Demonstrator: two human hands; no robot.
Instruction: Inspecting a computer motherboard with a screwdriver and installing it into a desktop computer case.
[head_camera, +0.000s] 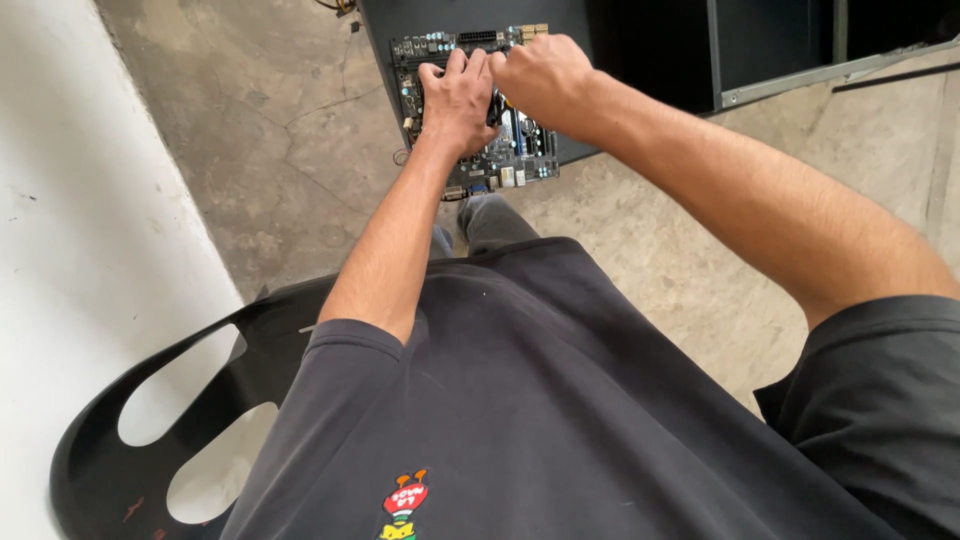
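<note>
Head view. A computer motherboard (478, 110) lies at the near edge of a dark table (440, 15), directly ahead of the seated person.

The left hand (458, 100) rests flat on the middle of the board, fingers pressed together and curled down onto a component; the part beneath them is hidden.

The right hand (545, 80) is closed, knuckles up, just beside the left and touching it. Whether it pinches a part or only bears down cannot be told.

Judged from this posture, the step in hand is seating or releasing a component near the board's centre. The next move calls for even, vertical pressure from both hands, with the board kept from sliding off the table edge.

Packages, labels and signs: no package or sign is visible. The only printed item is a small red, green and yellow emblem (402, 505) low on the front of the dark shirt (520, 400).

A black plastic chair (110, 440) with cut-out openings shows at lower left. The floor is cracked concrete (270, 130).
</note>
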